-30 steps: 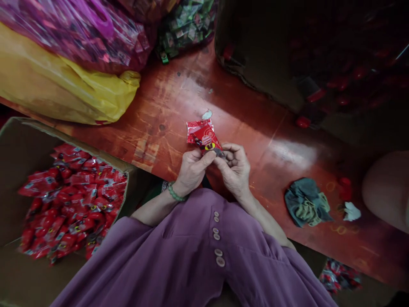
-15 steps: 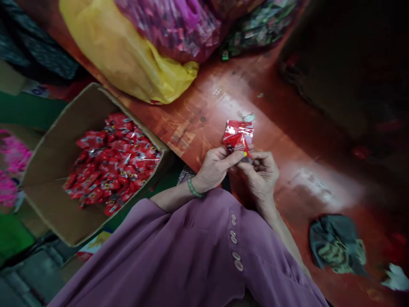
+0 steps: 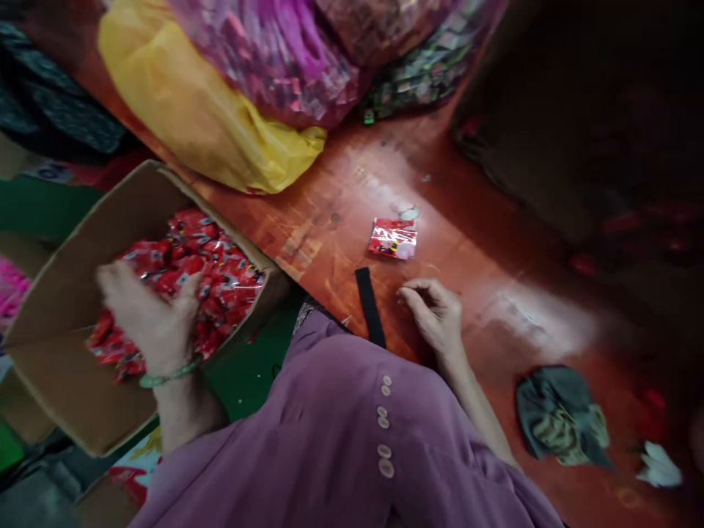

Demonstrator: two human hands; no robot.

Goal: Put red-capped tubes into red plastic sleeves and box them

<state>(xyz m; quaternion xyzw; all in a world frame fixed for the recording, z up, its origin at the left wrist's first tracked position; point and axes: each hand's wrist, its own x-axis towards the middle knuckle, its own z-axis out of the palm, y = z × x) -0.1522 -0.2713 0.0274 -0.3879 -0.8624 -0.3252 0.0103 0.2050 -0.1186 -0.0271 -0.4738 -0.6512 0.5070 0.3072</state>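
My left hand (image 3: 147, 315), blurred by motion and with a green bead bracelet at the wrist, is over the cardboard box (image 3: 60, 367). Its fingers and thumb are spread. Beneath and beside it lie many small red shiny packets (image 3: 231, 282) in a heap. On the orange-red table, my right hand (image 3: 440, 319) has thumb and forefinger pinched together; whether anything is between them is hidden. Just beyond it a flat red packet (image 3: 392, 238) with a glossy, partly pale face lies on the table. A black strip (image 3: 370, 308) lies left of that hand.
A yellow bag (image 3: 203, 103), a pink plastic bag of packets (image 3: 275, 66) and a bag of green packets (image 3: 423, 66) stand at the table's far side. Dark crumpled cloth (image 3: 561, 414) and a white scrap (image 3: 660, 466) are at right. A large dark shape fills the upper right.
My left hand has moved from the red packet between both hands, leftward to over the box. My right hand has stayed near its place; the flat packet and black strip now show uncovered.
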